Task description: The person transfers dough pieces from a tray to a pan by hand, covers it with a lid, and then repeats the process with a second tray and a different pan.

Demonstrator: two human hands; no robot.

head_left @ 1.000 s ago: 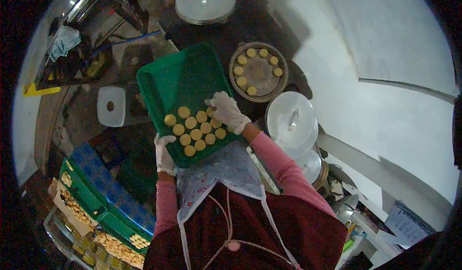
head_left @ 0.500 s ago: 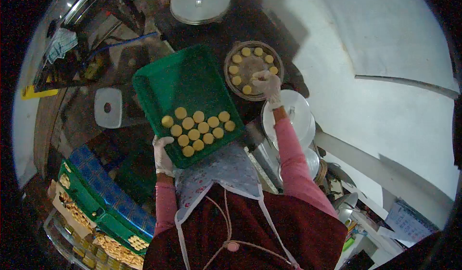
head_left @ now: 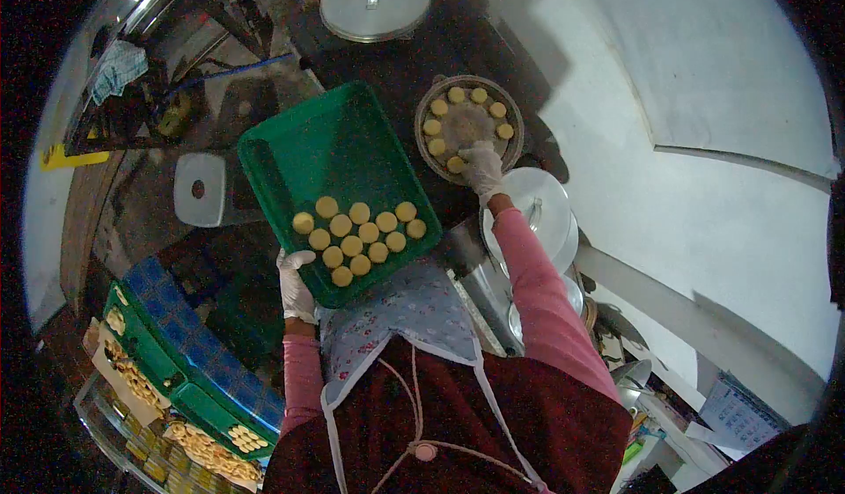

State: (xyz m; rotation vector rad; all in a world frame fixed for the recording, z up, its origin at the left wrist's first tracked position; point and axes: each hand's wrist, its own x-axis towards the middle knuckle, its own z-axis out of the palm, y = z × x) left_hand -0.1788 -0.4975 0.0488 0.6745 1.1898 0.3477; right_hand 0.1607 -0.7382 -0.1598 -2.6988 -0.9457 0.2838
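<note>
My gloved left hand [head_left: 297, 283] grips the lower left edge of a green tray [head_left: 326, 151], thumb over the rim and the other fingers hidden beneath. Several round, pale yellow dough pieces [head_left: 369, 232] lie in the tray's near half. To the right stands a round pan [head_left: 468, 123] with a ring of similar dough pieces [head_left: 431, 127] along its inside wall. My gloved right hand [head_left: 482, 168] reaches into the pan's near side, close to a dough piece [head_left: 456, 165]. Its fingers are closed downward, and the hand hides whatever is between them.
Lidded pots stand at the back [head_left: 374, 1] and beside my right forearm [head_left: 535, 217]. A white wall [head_left: 704, 63] bounds the right side. A pale plastic stool [head_left: 199, 190] is at left. Lower left, another green tray [head_left: 198, 410] holds dough pieces near baked goods [head_left: 211, 454].
My right hand has moved slightly down toward the pan's near wall, its fingers now lower over the gap in the ring. My left hand keeps its hold on the tray.
</note>
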